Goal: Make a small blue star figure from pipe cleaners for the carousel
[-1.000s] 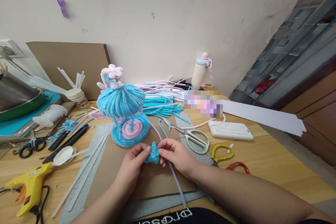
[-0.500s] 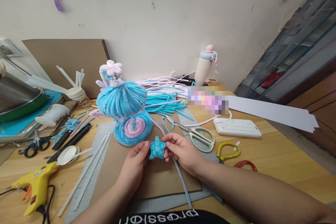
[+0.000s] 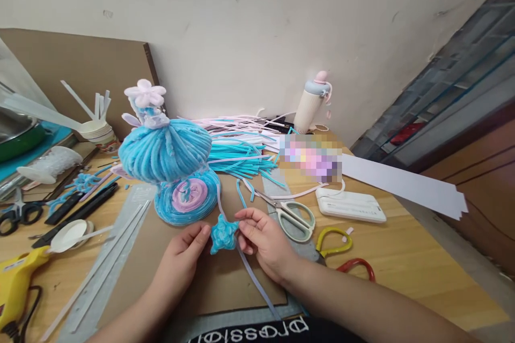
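Note:
A small blue fuzzy star (image 3: 223, 234), apparently made of pipe cleaners, is held above the brown board between my two hands. My left hand (image 3: 187, 251) pinches its left side between thumb and fingers. On the right side, the thumb and fingertips of my right hand (image 3: 263, 241) grip another point of the star. A lilac pipe cleaner (image 3: 257, 284) runs behind and below the star across the board. Just beyond my hands stands a blue pipe-cleaner figure (image 3: 164, 150) with a pleated dome, a pale pink flower on top and a coiled blue and pink base.
Light-handled scissors (image 3: 298, 221), yellow-and-red-handled pliers (image 3: 333, 241) and a white power bank (image 3: 351, 204) lie to the right. Blue pipe cleaners (image 3: 239, 158) are heaped behind. At left are a yellow glue gun (image 3: 20, 278), black scissors (image 3: 20, 211) and glue sticks (image 3: 108, 265).
The camera view has turned, so most table items sit further left in the picture. The star has tilted slightly, while both hands keep their hold on it.

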Available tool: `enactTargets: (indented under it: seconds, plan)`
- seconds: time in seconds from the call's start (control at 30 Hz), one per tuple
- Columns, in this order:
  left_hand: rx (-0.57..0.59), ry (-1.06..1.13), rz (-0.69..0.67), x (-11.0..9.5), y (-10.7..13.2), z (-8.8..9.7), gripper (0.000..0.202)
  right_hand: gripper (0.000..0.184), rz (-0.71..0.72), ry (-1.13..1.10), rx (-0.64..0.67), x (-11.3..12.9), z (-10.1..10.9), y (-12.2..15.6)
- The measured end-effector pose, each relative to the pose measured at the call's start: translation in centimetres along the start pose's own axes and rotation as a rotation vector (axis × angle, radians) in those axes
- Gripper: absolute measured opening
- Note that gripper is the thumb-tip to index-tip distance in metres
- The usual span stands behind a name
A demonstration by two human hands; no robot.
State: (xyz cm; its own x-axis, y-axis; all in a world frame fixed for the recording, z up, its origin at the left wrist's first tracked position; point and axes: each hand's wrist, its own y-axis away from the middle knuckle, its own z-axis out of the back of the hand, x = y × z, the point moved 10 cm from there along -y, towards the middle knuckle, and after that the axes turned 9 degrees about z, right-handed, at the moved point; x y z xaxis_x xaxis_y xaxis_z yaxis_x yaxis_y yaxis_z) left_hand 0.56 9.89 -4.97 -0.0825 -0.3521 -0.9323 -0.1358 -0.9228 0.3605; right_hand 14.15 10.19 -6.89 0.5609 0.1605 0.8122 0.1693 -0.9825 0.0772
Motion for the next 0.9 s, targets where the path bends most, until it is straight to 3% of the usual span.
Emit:
enactTargets:
  seconds: [0.17, 0.37, 0.63, 0.9]
  plan:
    - [-0.022, -0.004, -0.045, -0.7, 0.0, 0.4, 0.034, 0.035, -0.027, -0.027, 0.056, -0.1, -0.7, 0.1]
    - [-0.01, -0.035, -0.13, -1.9, 0.2, -0.2, 0.031, 0.034, -0.015, 0.169, 0.224, 0.6, -2.2, 0.7]
    - [0.017, 0.281, -0.071, -1.7, 0.4, -0.1, 0.028, 0.032, -0.008, 0.167, 0.196, 0.3, -1.8, 0.7]
    - [-0.021, 0.228, -0.156, -2.5, 0.8, 0.2, 0.014, 0.032, -0.003, 0.108, 0.155, 0.3, -1.3, 0.4]
